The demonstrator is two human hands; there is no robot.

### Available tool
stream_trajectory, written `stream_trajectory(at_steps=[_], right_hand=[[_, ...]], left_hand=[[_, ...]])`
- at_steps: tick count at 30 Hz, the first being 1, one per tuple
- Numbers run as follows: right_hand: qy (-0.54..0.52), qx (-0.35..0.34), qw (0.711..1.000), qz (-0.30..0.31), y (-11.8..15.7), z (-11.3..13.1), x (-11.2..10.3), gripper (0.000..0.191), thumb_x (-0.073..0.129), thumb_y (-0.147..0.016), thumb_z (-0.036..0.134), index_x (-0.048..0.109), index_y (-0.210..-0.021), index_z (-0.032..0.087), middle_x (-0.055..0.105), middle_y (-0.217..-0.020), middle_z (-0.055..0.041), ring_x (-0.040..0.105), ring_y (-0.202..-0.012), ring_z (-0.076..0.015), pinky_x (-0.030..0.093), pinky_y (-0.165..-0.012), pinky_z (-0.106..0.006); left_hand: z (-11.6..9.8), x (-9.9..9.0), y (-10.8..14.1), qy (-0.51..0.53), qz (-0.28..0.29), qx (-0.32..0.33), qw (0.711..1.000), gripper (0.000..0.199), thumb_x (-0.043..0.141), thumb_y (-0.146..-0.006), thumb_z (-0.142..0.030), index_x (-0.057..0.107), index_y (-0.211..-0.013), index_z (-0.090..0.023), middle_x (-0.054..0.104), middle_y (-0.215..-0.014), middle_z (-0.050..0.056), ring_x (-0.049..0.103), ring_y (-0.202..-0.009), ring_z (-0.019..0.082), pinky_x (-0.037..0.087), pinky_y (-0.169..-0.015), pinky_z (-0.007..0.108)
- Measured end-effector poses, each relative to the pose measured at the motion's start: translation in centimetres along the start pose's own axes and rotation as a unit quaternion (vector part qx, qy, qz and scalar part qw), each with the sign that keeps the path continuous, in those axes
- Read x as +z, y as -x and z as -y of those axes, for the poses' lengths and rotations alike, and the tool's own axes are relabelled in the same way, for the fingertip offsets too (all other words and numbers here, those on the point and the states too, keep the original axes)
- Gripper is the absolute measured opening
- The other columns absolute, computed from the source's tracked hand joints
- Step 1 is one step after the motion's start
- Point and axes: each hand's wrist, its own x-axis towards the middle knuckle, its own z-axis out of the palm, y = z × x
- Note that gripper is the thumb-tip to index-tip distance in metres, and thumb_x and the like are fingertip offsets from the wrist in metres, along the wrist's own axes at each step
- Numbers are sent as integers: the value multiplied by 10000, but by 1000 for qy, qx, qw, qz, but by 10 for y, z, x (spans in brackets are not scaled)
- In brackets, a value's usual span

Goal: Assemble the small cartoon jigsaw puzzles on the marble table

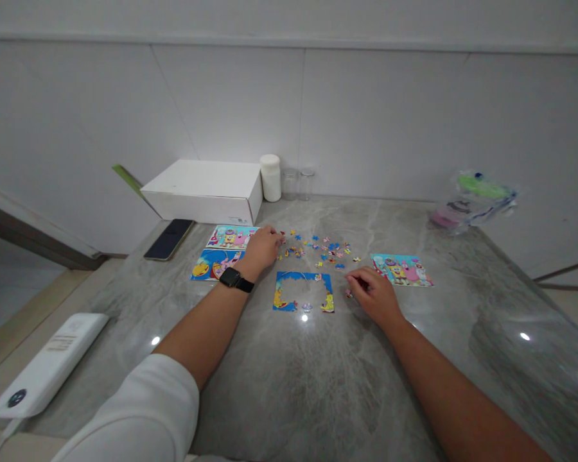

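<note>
My left hand (264,249), with a black watch (236,279) on the wrist, reaches to the left edge of the loose puzzle pieces (334,247). Its fingers are closed together at a small reddish piece (282,239). On the right, my right hand (374,294) rests with curled fingers and the thumb against them; whatever they hold is hidden. One small puzzle piece (349,293) lies just under its fingertips. Between my hands is a partly assembled puzzle (279,280), a blue and yellow border around a bare middle, with gaps along the bottom edge.
Picture cards (231,236) lie by my left forearm, and another picture card (404,269) is beyond my right hand. A phone (169,239), white box (202,192), white bottle (270,178), glasses (306,185), plastic bag (476,199) and white power bank (51,362) surround the work area.
</note>
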Motion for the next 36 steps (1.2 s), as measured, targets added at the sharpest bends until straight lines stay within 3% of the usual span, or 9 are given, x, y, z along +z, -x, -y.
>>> stream_trajectory(at_steps=[8,13,17,22,27,30,36], right_hand=[[-3,-23,998,-52,-6,2,0,202,599,-1013,341,731,-914,226,724,-875,-47,643,-759,-191,489,-709,-321],[28,-57,998,5,-34,20,0,197,585,-1017,313,757,-976,224,728,-896,-51,640,-763,-184,484,-696,-308],[92,-78,991,60,-72,34,12,201,583,-1003,254,774,-1052,213,740,-983,-68,663,-857,-190,511,-812,-313],[200,-49,969,135,-110,50,39,247,613,-996,233,787,-1169,201,736,-1178,-106,674,-1032,-223,502,-965,-339],[248,-1,952,179,-127,56,57,389,532,-981,97,792,-1234,236,733,-1243,-107,670,-1153,-234,489,-1004,-318],[264,32,948,176,-131,49,59,437,515,-962,66,784,-1268,225,730,-1275,-118,665,-1186,-240,486,-1018,-314],[279,88,949,120,-128,33,57,427,512,-971,116,775,-1281,247,736,-1290,-102,658,-1218,-247,487,-1027,-325]], left_hand=[[7,0,5,25,-27,-6,999,303,570,-987,-181,833,-1126,-237,687,-1192,111,655,-1102,267,536,-1022,420],[1,2,8,74,-52,44,995,201,652,-979,-302,798,-1086,-215,693,-1169,107,655,-1090,271,543,-1007,431],[-1,7,11,86,-35,60,994,204,742,-915,-344,783,-1067,-215,680,-1195,112,657,-1132,290,547,-1015,443],[3,9,11,103,-35,66,992,211,707,-893,-237,775,-1093,-219,673,-1191,102,660,-1150,280,548,-1032,433],[1,7,10,120,-61,69,989,253,624,-894,-155,773,-1091,-208,673,-1150,99,664,-1108,265,553,-1014,428],[-4,7,11,129,-61,113,983,305,578,-916,-134,786,-1121,-224,680,-1149,94,655,-1105,256,546,-1022,423],[-12,8,9,110,-8,169,979,502,515,-881,-32,832,-1170,-294,692,-1187,82,645,-1123,241,533,-1025,415]])
